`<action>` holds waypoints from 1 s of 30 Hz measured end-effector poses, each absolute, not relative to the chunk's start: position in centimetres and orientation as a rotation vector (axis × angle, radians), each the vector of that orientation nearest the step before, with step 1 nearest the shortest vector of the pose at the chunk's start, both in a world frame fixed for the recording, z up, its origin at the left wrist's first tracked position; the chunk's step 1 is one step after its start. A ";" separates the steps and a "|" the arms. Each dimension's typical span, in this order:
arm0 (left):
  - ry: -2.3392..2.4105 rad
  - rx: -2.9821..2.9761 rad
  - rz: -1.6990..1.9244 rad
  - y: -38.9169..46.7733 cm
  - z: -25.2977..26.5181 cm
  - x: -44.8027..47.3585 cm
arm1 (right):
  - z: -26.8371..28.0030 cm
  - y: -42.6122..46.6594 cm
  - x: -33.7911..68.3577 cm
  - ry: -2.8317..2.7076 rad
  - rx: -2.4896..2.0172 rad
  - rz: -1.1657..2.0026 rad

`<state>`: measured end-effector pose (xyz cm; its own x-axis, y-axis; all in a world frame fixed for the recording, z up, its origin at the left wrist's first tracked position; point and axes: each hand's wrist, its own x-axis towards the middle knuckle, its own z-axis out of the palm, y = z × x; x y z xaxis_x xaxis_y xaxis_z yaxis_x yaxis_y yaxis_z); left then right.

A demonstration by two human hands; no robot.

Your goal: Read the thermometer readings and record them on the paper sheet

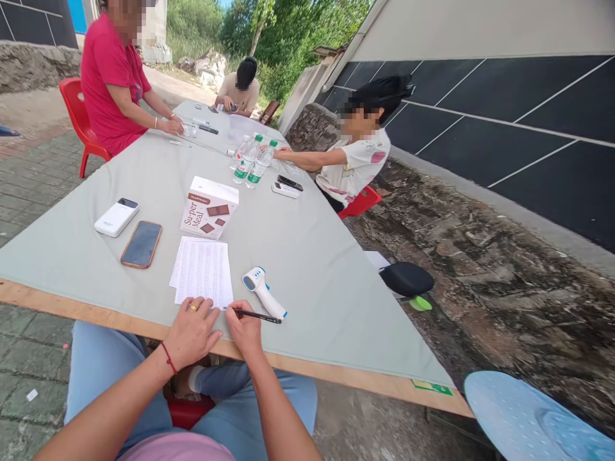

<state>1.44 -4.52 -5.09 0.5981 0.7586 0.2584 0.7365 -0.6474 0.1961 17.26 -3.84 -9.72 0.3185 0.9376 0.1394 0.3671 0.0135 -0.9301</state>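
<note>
Lower centre of frame: right hand (246,328) grips a pen (254,314) in closed fingers, barrel lying nearly flat, pointing right, tip just off the lower right corner of the sheet (202,271). Left hand (193,330) rests with loose, spread fingers on the sheet's bottom edge, grasping nothing. Thermometer (263,292) lies touching or just beyond the pen. Judgement: for clean writing, press the sheet flat with the left palm, raise the pen upright, keep clear of the thermometer.
</note>
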 end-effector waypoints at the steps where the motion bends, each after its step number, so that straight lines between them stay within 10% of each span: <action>1: 1.284 2.744 0.494 -4.5 -5.1 1.4 | -9.7 -3.9 17.2 -1.232 -1.556 0.690; 19: 1.066 2.382 0.929 -3.6 -3.5 -0.2 | -3.9 7.4 15.1 -2.031 -2.046 -0.047; 30: 1.382 1.407 1.221 18.0 -1.5 -4.1 | -5.6 2.9 22.2 -1.740 -2.037 -0.093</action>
<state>-4.09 18.00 -1.51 -0.0621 0.9930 0.1000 0.2217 -0.0840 0.9715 22.16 2.94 -5.64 0.1987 0.9198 0.3384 0.9505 -0.0968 -0.2952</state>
